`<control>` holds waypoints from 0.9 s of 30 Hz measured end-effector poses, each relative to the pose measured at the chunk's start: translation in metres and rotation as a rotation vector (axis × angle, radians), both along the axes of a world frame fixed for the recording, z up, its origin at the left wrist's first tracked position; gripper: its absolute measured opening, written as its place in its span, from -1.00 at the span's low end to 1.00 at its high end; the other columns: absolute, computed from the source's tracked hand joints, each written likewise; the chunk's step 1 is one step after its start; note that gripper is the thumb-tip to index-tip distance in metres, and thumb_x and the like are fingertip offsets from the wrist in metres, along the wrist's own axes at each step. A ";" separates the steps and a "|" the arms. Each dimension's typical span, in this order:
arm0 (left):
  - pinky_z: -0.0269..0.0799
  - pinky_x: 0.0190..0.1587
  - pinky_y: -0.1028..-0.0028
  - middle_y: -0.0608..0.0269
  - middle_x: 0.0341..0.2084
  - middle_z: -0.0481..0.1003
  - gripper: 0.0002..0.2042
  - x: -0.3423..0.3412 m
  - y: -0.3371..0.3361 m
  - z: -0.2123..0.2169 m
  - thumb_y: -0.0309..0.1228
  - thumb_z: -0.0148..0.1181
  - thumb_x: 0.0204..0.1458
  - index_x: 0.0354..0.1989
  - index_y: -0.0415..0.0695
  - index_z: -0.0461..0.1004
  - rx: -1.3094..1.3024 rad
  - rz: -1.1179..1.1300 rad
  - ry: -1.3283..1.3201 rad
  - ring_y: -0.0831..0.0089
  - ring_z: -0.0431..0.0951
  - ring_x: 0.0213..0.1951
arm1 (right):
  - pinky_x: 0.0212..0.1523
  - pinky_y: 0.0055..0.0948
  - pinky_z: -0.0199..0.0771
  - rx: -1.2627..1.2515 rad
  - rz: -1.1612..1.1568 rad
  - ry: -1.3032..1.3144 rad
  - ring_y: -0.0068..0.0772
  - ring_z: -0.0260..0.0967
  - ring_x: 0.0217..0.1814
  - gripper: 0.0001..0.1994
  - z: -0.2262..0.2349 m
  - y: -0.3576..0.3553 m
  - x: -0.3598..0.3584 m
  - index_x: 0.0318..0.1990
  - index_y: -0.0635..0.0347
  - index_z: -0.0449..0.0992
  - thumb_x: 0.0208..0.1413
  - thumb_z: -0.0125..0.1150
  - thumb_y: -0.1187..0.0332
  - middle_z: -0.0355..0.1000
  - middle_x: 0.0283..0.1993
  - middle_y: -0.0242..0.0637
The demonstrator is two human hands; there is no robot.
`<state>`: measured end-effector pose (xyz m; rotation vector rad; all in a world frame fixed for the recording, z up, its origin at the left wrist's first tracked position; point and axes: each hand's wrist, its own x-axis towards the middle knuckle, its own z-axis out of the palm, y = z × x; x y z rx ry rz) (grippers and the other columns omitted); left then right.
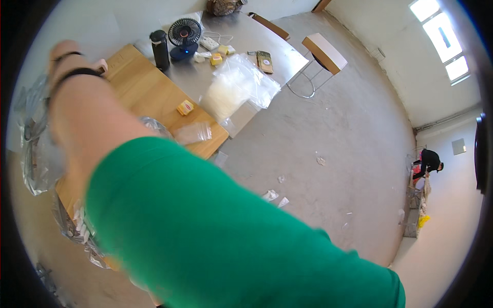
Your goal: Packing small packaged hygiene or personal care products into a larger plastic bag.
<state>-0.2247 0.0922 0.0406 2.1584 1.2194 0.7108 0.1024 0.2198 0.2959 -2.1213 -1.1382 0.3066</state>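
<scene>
A steel table (287,57) adjoins a wooden table (138,88), and an arm in a green sleeve (221,220) extends over the wood. The right hand (64,50) lies at upper left, blurred; I cannot tell whether its fingers are spread, pressed together or pinching. The left hand is out of sight. A transparent bag (38,159), crumpled, lies below the right hand, left of the forearm; contact is unclear.

Possible faults, by size: the sleeve, if lowered, could sweep light items off the wood. The pile of clear bags (228,90), at the steel edge, could slide floorward if tugged. The transparent bag might snag on the black wristband (79,72).

Materials, again descending: dull, reflective steel; honey-toned, straight-edged wood; matte green fabric; limp, glossy film in the pile; a round, ribbed fan (185,33); a cylindrical dark bottle (160,51); a small, boxy yellow carton (185,107).
</scene>
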 end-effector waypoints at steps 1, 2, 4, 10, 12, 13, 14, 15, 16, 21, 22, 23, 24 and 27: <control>0.39 -0.43 0.47 0.12 -0.58 0.49 -0.75 -0.001 -0.005 -0.004 -0.28 0.00 0.13 -0.34 -0.22 0.49 -0.048 -0.009 -0.011 0.40 0.46 -0.57 | 0.00 -0.21 0.40 -0.040 -0.005 -0.019 -0.06 0.37 0.03 -0.62 -0.006 -0.003 -0.003 -0.18 0.14 0.55 -0.20 0.23 0.19 0.41 -0.03 -0.07; 0.40 -0.43 0.48 0.13 -0.58 0.49 -0.75 -0.001 -0.011 -0.008 -0.28 0.00 0.14 -0.35 -0.22 0.49 -0.096 -0.015 -0.024 0.41 0.46 -0.57 | -0.01 -0.21 0.41 -0.079 -0.009 -0.039 -0.06 0.37 0.01 -0.63 -0.011 -0.005 -0.006 -0.20 0.14 0.55 -0.20 0.22 0.18 0.42 -0.05 -0.07; 0.40 -0.42 0.49 0.15 -0.57 0.49 -0.75 -0.004 -0.020 -0.006 -0.28 -0.01 0.14 -0.36 -0.22 0.48 -0.181 -0.018 -0.051 0.44 0.47 -0.55 | -0.05 -0.20 0.41 -0.148 -0.004 -0.079 -0.06 0.38 -0.03 -0.65 -0.015 -0.005 -0.020 -0.23 0.14 0.56 -0.20 0.21 0.18 0.43 -0.09 -0.06; 0.42 -0.39 0.55 0.22 -0.55 0.49 -0.76 -0.005 -0.006 0.028 -0.29 -0.01 0.16 -0.38 -0.21 0.46 -0.310 0.056 -0.187 0.51 0.48 -0.51 | -0.16 -0.18 0.43 -0.221 0.089 -0.253 -0.05 0.42 -0.14 -0.68 0.027 0.021 -0.079 -0.32 0.16 0.56 -0.19 0.17 0.15 0.45 -0.21 -0.05; 0.43 -0.38 0.56 0.25 -0.54 0.49 -0.76 -0.010 -0.003 0.043 -0.29 -0.02 0.16 -0.39 -0.21 0.45 -0.343 0.084 -0.233 0.53 0.48 -0.50 | -0.19 -0.18 0.44 -0.235 0.122 -0.310 -0.05 0.43 -0.18 -0.69 0.043 0.031 -0.101 -0.35 0.16 0.57 -0.19 0.16 0.14 0.46 -0.26 -0.04; 0.44 -0.38 0.57 0.26 -0.54 0.49 -0.76 -0.008 -0.002 0.050 -0.29 -0.02 0.17 -0.40 -0.21 0.44 -0.357 0.096 -0.263 0.54 0.49 -0.49 | -0.21 -0.17 0.44 -0.239 0.137 -0.344 -0.05 0.44 -0.20 -0.69 0.051 0.038 -0.108 -0.37 0.16 0.57 -0.19 0.16 0.14 0.47 -0.28 -0.04; 0.44 -0.37 0.58 0.27 -0.54 0.49 -0.76 -0.007 -0.001 0.057 -0.29 -0.02 0.17 -0.40 -0.21 0.44 -0.371 0.107 -0.293 0.56 0.49 -0.49 | -0.23 -0.17 0.44 -0.242 0.151 -0.379 -0.05 0.45 -0.21 -0.69 0.059 0.044 -0.115 -0.38 0.17 0.57 -0.19 0.15 0.13 0.47 -0.30 -0.04; 0.44 -0.37 0.59 0.28 -0.53 0.49 -0.76 -0.005 -0.002 0.064 -0.29 -0.02 0.17 -0.40 -0.20 0.43 -0.385 0.116 -0.324 0.57 0.49 -0.48 | -0.24 -0.17 0.45 -0.246 0.162 -0.415 -0.05 0.45 -0.23 -0.69 0.066 0.050 -0.120 -0.40 0.17 0.57 -0.19 0.14 0.13 0.48 -0.32 -0.03; 0.45 -0.36 0.60 0.29 -0.53 0.49 -0.76 -0.001 -0.002 0.071 -0.29 -0.02 0.17 -0.41 -0.20 0.43 -0.401 0.119 -0.358 0.58 0.49 -0.47 | -0.26 -0.17 0.45 -0.252 0.169 -0.453 -0.05 0.46 -0.25 -0.69 0.074 0.055 -0.122 -0.41 0.17 0.57 -0.19 0.14 0.12 0.48 -0.34 -0.03; 0.49 -0.36 0.52 0.19 -0.49 0.52 -0.76 -0.042 0.003 0.093 -0.31 -0.08 0.20 -0.36 -0.24 0.41 -0.594 0.290 -0.711 0.50 0.54 -0.45 | -0.39 -0.16 0.40 0.524 0.616 -0.226 -0.01 0.42 -0.41 -0.72 0.003 0.067 -0.152 -0.49 0.21 0.49 0.00 -0.01 0.18 0.45 -0.47 -0.03; 0.50 -0.35 0.51 0.16 -0.47 0.53 -0.76 -0.044 0.005 0.091 -0.31 -0.08 0.21 -0.34 -0.25 0.40 -0.611 0.268 -0.755 0.47 0.55 -0.44 | -0.43 -0.21 0.37 0.483 0.709 -0.060 -0.10 0.41 -0.46 -0.73 -0.021 0.033 -0.155 -0.46 0.23 0.43 0.04 0.05 0.18 0.43 -0.49 -0.07; 0.50 -0.35 0.50 0.13 -0.46 0.53 -0.76 -0.041 0.005 0.091 -0.32 -0.09 0.21 -0.33 -0.26 0.39 -0.640 0.230 -0.798 0.45 0.56 -0.44 | -0.48 -0.30 0.33 0.370 0.745 0.143 -0.26 0.37 -0.51 -0.72 -0.044 -0.006 -0.156 -0.39 0.23 0.41 0.06 0.11 0.16 0.40 -0.55 -0.17; 0.50 -0.35 0.50 0.13 -0.46 0.53 -0.76 -0.027 0.004 0.094 -0.32 -0.09 0.21 -0.33 -0.26 0.39 -0.634 0.213 -0.814 0.45 0.56 -0.44 | -0.49 -0.41 0.31 0.280 0.789 0.161 -0.47 0.32 -0.52 -0.70 -0.077 -0.037 -0.146 -0.25 0.23 0.38 0.06 0.16 0.16 0.36 -0.56 -0.26; 0.50 -0.35 0.52 0.12 -0.46 0.53 -0.77 0.007 -0.003 0.095 -0.33 -0.06 0.19 -0.33 -0.28 0.40 -0.744 0.177 -0.804 0.42 0.57 -0.44 | -0.50 -0.53 0.31 0.174 0.688 0.549 -0.57 0.32 -0.50 -0.65 -0.142 -0.134 -0.140 -0.07 0.30 0.30 0.04 0.21 0.33 0.38 -0.49 -0.31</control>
